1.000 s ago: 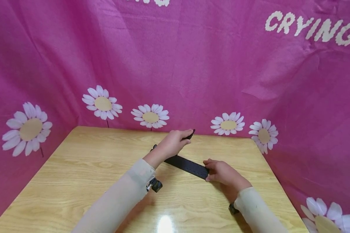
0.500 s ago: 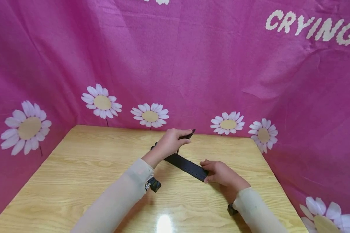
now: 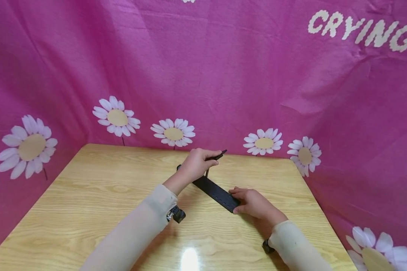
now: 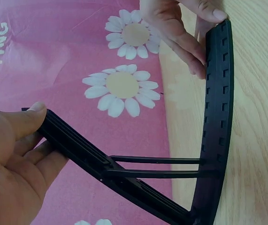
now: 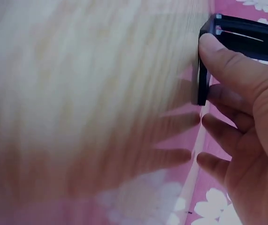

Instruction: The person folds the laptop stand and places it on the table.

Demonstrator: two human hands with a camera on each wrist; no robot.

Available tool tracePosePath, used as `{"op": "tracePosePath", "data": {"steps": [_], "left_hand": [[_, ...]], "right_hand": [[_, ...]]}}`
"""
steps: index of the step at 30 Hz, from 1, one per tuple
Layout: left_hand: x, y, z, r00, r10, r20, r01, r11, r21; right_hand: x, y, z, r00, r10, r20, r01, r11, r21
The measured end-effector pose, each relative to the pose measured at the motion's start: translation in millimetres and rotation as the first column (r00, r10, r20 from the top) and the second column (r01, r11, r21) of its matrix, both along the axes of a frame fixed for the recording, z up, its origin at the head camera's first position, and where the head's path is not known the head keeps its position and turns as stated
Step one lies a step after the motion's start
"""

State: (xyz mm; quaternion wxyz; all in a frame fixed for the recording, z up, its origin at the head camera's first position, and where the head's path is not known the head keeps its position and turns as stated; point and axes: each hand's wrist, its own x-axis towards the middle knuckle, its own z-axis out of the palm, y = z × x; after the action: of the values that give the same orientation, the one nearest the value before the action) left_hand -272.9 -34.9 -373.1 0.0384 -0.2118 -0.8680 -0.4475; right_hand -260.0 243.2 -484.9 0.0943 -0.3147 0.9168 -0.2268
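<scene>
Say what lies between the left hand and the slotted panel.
The left wrist view shows a grooved arm, which the left hand pinches, and two thin rods running from that arm to the slotted panel.

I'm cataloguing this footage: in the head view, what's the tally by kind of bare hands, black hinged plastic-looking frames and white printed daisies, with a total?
Bare left hand and bare right hand: 2
Black hinged plastic-looking frame: 1
White yellow-centred printed daisies, one cut off by the lower edge: 6
Total: 9
</scene>
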Motion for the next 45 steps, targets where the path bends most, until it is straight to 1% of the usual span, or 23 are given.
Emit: {"op": "tracePosePath", "data": {"steps": [1, 6, 9, 11, 15, 17, 20, 22, 23, 26, 31, 36, 38, 43, 45], "left_hand": [[0.0, -0.3, -0.1, 1.000, 0.002, -0.002, -0.002, 1.000, 0.007], [3.1, 2.6, -1.1, 1.000, 0.021, -0.017, -0.021, 1.000, 0.020], [5.0, 4.2, -3.0, 0.999, 0.035, -0.020, -0.035, 0.999, 0.020], [5.1, 3.7, -3.8, 0.999, 0.040, -0.024, -0.039, 0.999, 0.020], [2.4, -0.8, -3.9, 0.999, 0.034, -0.030, -0.033, 0.998, 0.044], [0.5, -3.8, -3.1, 0.999, 0.022, -0.028, -0.021, 0.998, 0.057], [-1.8, -6.7, -2.9, 1.000, -0.005, -0.020, 0.006, 0.998, 0.062], [-2.2, -7.9, -3.5, 1.000, -0.023, -0.008, 0.024, 0.998, 0.060], [-2.1, -8.4, -4.0, 1.000, -0.030, -0.002, 0.030, 0.998, 0.060], [-1.6, -10.0, -6.3, 0.999, -0.039, 0.005, 0.039, 0.997, 0.068], [-1.2, -14.6, -8.5, 0.999, -0.037, -0.011, 0.038, 0.996, 0.079], [-2.6, -18.8, -9.4, 0.999, -0.044, -0.024, 0.046, 0.996, 0.081], [-3.4, -19.8, -9.8, 0.998, -0.052, -0.024, 0.054, 0.995, 0.089], [-4.9, -21.2, -11.6, 0.997, -0.073, -0.016, 0.075, 0.992, 0.105], [-5.5, -21.9, -12.9, 0.997, -0.079, -0.015, 0.080, 0.991, 0.110]], "right_hand": [[-0.6, 1, 0.5, 1.000, 0.008, 0.003, -0.008, 1.000, 0.001], [-4.5, 6, 2.1, 0.997, 0.005, 0.083, -0.002, 0.999, -0.035], [-2.5, 5, 1.3, 0.996, -0.003, 0.094, 0.007, 0.999, -0.040], [0.4, 2, 0.1, 0.997, 0.004, 0.083, -0.001, 1.000, -0.032], [4.5, -5, 0.9, 0.997, 0.056, 0.050, -0.055, 0.998, -0.015], [3.0, -6, 3.0, 0.994, 0.099, 0.043, -0.099, 0.995, -0.016], [-2.0, -3, 6.1, 0.985, 0.153, 0.075, -0.152, 0.988, -0.022], [-5.7, 1, 7.4, 0.978, 0.175, 0.113, -0.172, 0.985, -0.031], [-7.4, 2, 7.7, 0.975, 0.190, 0.117, -0.188, 0.982, -0.033], [-8.8, 2, 9.1, 0.971, 0.199, 0.133, -0.195, 0.980, -0.038], [-3.7, -4, 7.7, 0.976, 0.199, 0.092, -0.195, 0.979, -0.049], [-1.7, -9, 3.0, 0.975, 0.193, 0.108, -0.187, 0.980, -0.066], [-2.7, -9, 2.5, 0.973, 0.193, 0.127, -0.184, 0.980, -0.079], [-8.1, -8, 1.4, 0.971, 0.201, 0.128, -0.189, 0.977, -0.096], [-9.8, -10, 1.7, 0.971, 0.210, 0.116, -0.200, 0.975, -0.093]]}}
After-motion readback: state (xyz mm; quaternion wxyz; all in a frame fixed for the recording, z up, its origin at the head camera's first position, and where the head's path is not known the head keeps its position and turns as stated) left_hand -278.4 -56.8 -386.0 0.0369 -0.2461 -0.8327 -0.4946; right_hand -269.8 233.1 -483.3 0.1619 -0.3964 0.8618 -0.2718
